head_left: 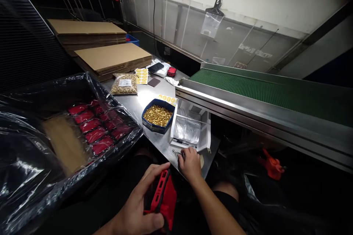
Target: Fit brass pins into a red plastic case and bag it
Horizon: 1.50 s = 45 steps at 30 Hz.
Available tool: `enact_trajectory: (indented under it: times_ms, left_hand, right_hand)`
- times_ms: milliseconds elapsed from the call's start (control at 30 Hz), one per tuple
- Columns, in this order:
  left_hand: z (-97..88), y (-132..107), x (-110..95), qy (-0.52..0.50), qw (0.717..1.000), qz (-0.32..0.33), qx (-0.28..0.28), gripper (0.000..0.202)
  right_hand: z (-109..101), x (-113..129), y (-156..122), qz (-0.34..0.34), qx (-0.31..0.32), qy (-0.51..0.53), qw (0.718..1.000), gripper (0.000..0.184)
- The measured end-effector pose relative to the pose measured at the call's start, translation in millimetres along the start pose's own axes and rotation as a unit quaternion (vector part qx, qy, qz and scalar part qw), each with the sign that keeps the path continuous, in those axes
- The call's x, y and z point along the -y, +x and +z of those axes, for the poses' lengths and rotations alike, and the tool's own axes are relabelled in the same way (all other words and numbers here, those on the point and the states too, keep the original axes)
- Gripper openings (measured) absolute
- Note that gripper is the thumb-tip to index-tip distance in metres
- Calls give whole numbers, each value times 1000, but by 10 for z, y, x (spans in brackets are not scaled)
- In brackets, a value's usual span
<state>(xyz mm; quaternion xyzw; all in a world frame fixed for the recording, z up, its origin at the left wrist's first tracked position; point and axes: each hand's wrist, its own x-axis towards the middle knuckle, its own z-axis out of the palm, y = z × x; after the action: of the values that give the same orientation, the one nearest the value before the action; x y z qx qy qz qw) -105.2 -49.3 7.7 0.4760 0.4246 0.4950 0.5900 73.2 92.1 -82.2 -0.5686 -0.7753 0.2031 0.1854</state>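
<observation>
head view. the left hand (138, 205) is low in the frame, below the edge of the surface (138, 97), with its fingers (154, 172) and thumb wrapped around a red case (167, 196) with black trim, held upright near the person's lap. the right hand (190, 163) rests at the near edge of the surface, fingers curled down, the tips at a small metal tool (175, 151) lying there; whether they pinch it cannot be told. just beyond this hand stands a white tray (209, 132) holding clear bags, and touching its left side a blue tray (154, 127) filled with small gold parts (158, 115). farther back lie a bag (125, 83) of the same parts, yellow sticker sheets (141, 75) and stacked cardboard (113, 57). to the left, a black bin (68, 88) lined with clear film holds rows of red pieces (95, 134). to the right, a green conveyor (248, 84) runs above the white tray.
</observation>
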Motion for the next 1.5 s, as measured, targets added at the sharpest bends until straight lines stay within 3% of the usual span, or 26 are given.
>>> enact_trajectory:
  times_ms: [167,233,300,367,467,533,667,733,900,1033,1167,1233,1333,1400,1500]
  left_hand:
    - [-36,21,149,-94,995,-26,-7,92]
    - [-34,40,168,-132,991,-27,5,88]
    - [-21,57,146,-179,983,-29,12,80]
    - [-3,61,96,-237,971,-44,12,71]
    - [15,35,22,-319,944,-85,10,72]
    - [22,12,-1,-353,930,-101,-7,75]
    - [43,10,26,-395,911,-91,-70,62]
    - [60,29,52,-399,909,-82,-93,58]
    - [79,72,84,-434,890,-86,-115,45]
    - [50,90,74,-474,874,-75,-79,38]
    - [16,81,93,-476,877,-57,-42,38]
    - [8,65,115,-467,881,-55,-41,38]
    - [19,49,135,-437,894,-72,-73,36]
    - [34,56,128,-416,899,-91,-102,35]
    - [42,85,94,-410,899,-101,-116,39]
  right_hand:
    - [-608,518,-345,-37,2,132,991,32]
    - [-828,743,-543,-132,35,213,968,43]
    - [-936,851,-678,-236,62,215,945,53]
    - [-939,811,-727,-218,73,199,953,52]
    - [-862,610,-733,-27,36,241,970,42]
    - [-811,521,-781,11,14,280,960,43]
    - [-713,618,-996,-74,62,322,942,80]
    - [-661,730,-1070,-80,76,319,941,88]
    - [-610,877,-1029,-57,71,319,943,73]
    - [-634,898,-982,-72,29,286,955,74]
    - [-647,887,-997,-120,-29,212,969,79]
    - [-660,863,-996,-145,-11,182,972,82]
    - [-688,821,-964,-177,70,165,968,84]
    - [-702,803,-933,-161,105,195,962,85]
    - [-702,796,-901,-122,92,281,947,82]
